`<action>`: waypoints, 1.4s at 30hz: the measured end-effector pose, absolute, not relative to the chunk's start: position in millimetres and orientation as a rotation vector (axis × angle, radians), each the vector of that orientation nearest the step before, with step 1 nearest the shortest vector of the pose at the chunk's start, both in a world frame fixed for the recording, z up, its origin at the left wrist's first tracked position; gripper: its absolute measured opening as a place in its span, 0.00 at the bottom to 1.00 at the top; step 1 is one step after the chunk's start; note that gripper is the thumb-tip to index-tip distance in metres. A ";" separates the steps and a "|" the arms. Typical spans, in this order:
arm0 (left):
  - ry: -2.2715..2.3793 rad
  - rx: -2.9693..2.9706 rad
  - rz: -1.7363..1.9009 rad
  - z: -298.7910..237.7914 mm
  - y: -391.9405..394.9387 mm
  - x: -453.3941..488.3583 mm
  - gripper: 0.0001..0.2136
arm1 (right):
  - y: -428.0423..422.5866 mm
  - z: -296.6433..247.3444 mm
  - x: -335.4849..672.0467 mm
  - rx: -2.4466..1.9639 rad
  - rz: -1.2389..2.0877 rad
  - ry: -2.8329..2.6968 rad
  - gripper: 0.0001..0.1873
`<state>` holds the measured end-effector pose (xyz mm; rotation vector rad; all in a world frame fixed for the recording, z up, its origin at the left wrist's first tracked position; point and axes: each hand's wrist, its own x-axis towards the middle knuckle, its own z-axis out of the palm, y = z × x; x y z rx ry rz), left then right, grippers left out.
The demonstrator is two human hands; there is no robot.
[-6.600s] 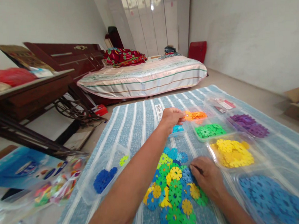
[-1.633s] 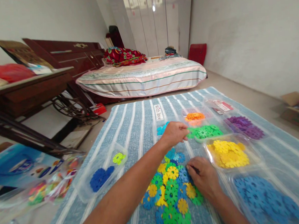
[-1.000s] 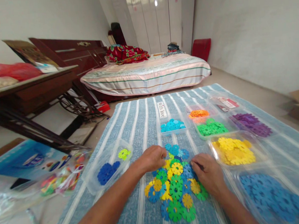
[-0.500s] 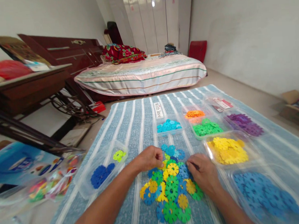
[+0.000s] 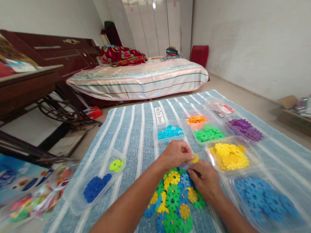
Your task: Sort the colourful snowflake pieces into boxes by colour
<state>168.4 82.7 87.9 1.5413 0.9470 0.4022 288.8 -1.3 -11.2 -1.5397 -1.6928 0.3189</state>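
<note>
My left hand [image 5: 176,153] is closed above the far side of a mixed pile of snowflake discs [image 5: 173,196], with a yellow snowflake disc [image 5: 195,158] pinched at its fingertips. The pile holds notched flat discs in green, yellow and blue, some joined together. My right hand [image 5: 206,181] rests at the pile's right side, fingers curled and pressed together beside a blue disc [image 5: 185,179]. What those fingers hold, if anything, is hidden. Both hands are close together, the left slightly farther from me.
Clear tubs hold yellow discs [image 5: 229,156], blue discs [image 5: 266,201], green discs [image 5: 208,133], purple discs [image 5: 245,129], orange discs [image 5: 196,120] and light-blue discs [image 5: 170,132]. Left, another tub [image 5: 78,202] holds dark-blue and lime discs. A striped cloth [image 5: 130,132] lies underneath; a bed [image 5: 140,82] stands beyond.
My left hand has moved right across the pile's far side, and a yellow disc now shows at its fingertips. My right hand stays at the pile's right. The view has shifted slightly.
</note>
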 end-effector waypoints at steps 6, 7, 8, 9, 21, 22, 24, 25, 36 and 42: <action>0.865 1.554 0.575 103.2 84.7 199.0 0.07 | -2.2 -11.5 290.0 -1.532 0.343 -1.693 0.09; 0.911 1.620 0.550 103.2 86.5 192.6 0.06 | -2.3 -11.2 290.0 -1.530 0.344 -1.693 0.09; 0.960 1.696 0.497 102.3 87.9 183.6 0.04 | -2.4 -10.7 290.1 -1.528 0.341 -1.693 0.09; 1.009 1.782 0.424 100.6 88.5 172.8 0.03 | -2.5 -10.3 290.1 -1.526 0.338 -1.697 0.10; 1.279 2.374 -0.200 75.3 59.5 110.0 0.09 | -2.3 -11.9 291.0 -1.536 0.317 -1.730 0.10; 1.282 2.359 -0.204 74.7 59.3 110.5 0.10 | -2.4 -11.7 290.9 -1.539 0.320 -1.728 0.10; 1.301 2.309 -0.195 73.5 59.9 110.8 0.10 | -2.6 -11.1 290.6 -1.545 0.331 -1.723 0.10; 1.310 2.280 -0.182 72.8 60.6 110.6 0.10 | -2.5 -10.8 290.4 -1.547 0.336 -1.722 0.10; 1.200 1.896 0.119 67.6 74.8 111.1 0.06 | -1.0 -9.5 289.2 -1.546 0.314 -1.715 0.09; 1.157 1.755 0.241 70.7 80.7 121.8 0.08 | -0.5 -10.4 290.2 -1.543 0.341 -1.722 0.09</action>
